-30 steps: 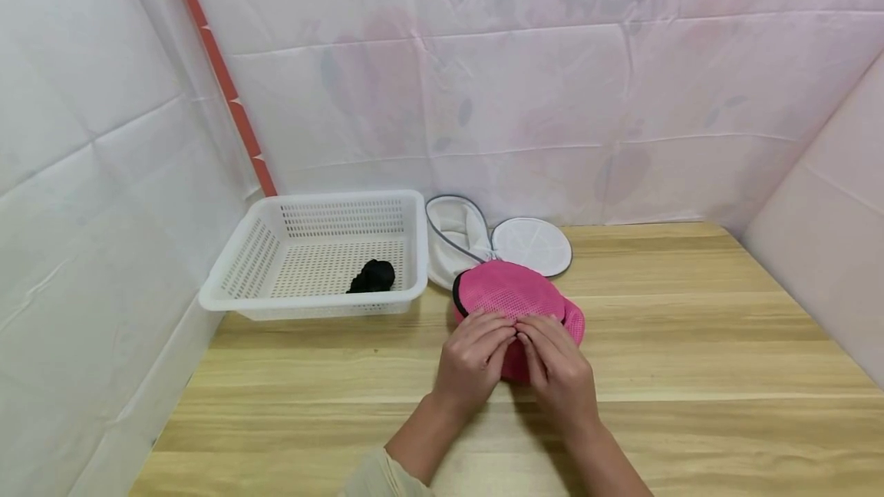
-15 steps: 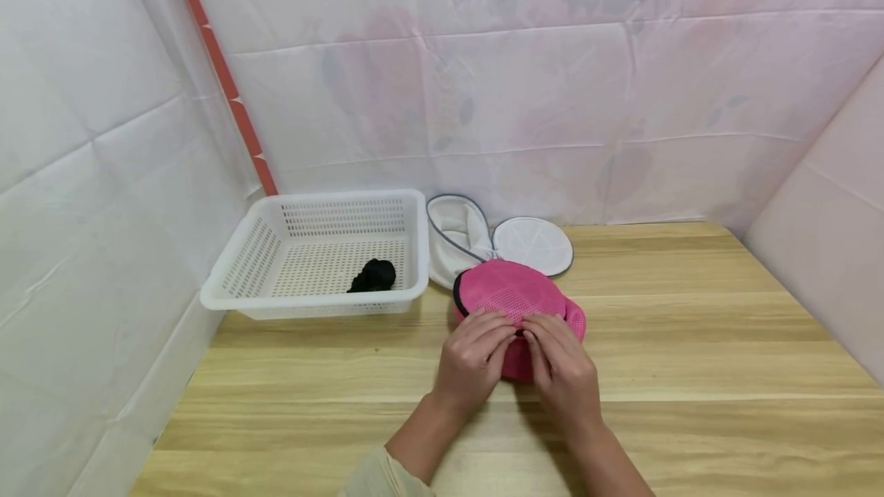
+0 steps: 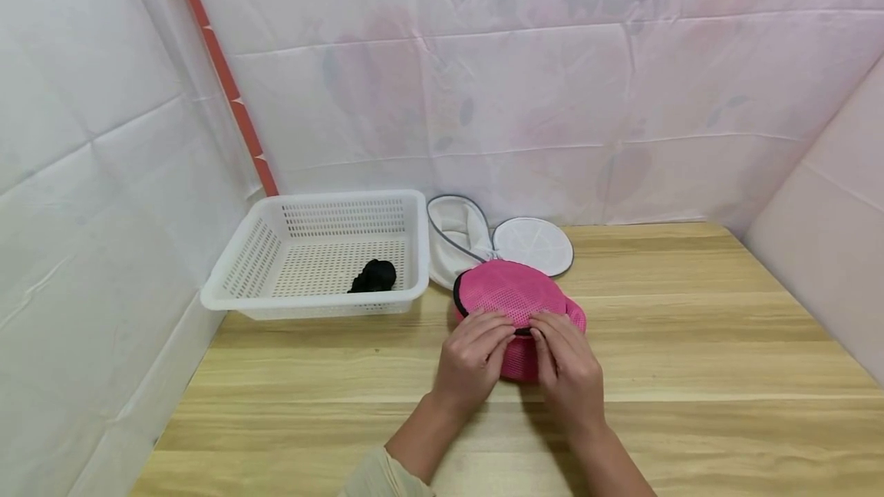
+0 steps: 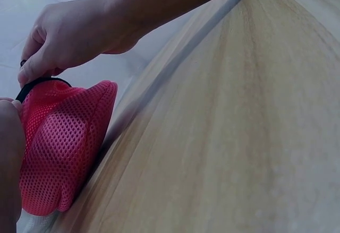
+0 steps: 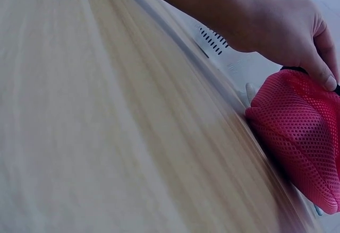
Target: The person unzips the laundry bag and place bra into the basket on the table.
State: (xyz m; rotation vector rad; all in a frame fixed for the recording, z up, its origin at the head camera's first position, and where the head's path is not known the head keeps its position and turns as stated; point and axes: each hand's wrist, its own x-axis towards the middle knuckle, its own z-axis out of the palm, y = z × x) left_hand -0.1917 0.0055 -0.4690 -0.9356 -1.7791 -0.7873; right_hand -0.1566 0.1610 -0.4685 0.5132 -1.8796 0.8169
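A pink mesh laundry bag (image 3: 512,288) with black trim stands on the wooden table in front of me, its rounded top facing up. My left hand (image 3: 470,355) pinches the black zipper edge (image 3: 525,331) at the near side between thumb and fingers. Just right of it, my right hand (image 3: 568,363) pinches the same edge, with a short stretch of black between them. In the left wrist view, the bag's mesh side (image 4: 66,137) bulges below the fingers. The right wrist view shows my left hand (image 5: 292,34) above the mesh. Any zipper pull is hidden by the fingers.
A white plastic basket (image 3: 314,304) stands at the left with a black bundled item (image 3: 374,276) inside. Behind the pink bag lies a white mesh bag (image 3: 449,255) with grey trim, a round white panel (image 3: 533,245) beside it. White sheeting (image 3: 525,98) encloses the table's back and sides.
My right hand has slid slightly right along the bag's edge, widening the gap between the hands and showing more black trim. My left hand and the bag stay in place.
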